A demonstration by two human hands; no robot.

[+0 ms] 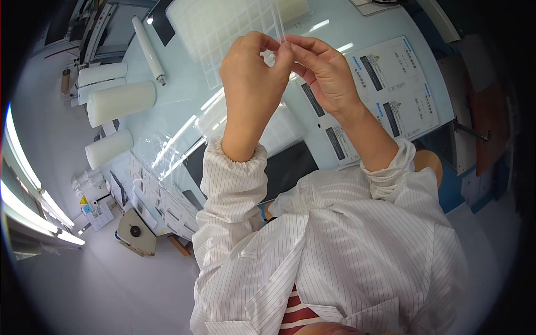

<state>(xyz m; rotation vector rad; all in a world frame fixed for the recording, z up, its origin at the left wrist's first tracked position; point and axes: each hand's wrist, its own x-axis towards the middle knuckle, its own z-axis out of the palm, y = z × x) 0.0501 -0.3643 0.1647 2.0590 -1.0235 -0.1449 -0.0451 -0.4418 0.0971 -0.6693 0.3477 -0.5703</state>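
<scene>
My left hand and my right hand meet above the table, thumbs and fingertips pinched close together. Whatever lies between the fingertips is too small and hidden to name. A narrow clear plastic edge runs up from the fingertips, and I cannot tell whether it is a separate piece. Just beyond the hands lies a clear plastic tray divided into square compartments. Below my wrists, more clear plastic rests on the table, partly covered by my left forearm.
Printed white sheets lie at the right of the pale glossy table. White rolls stand along its left side, near a long tube. A dark flat panel sits near my body. A beige box is lower left.
</scene>
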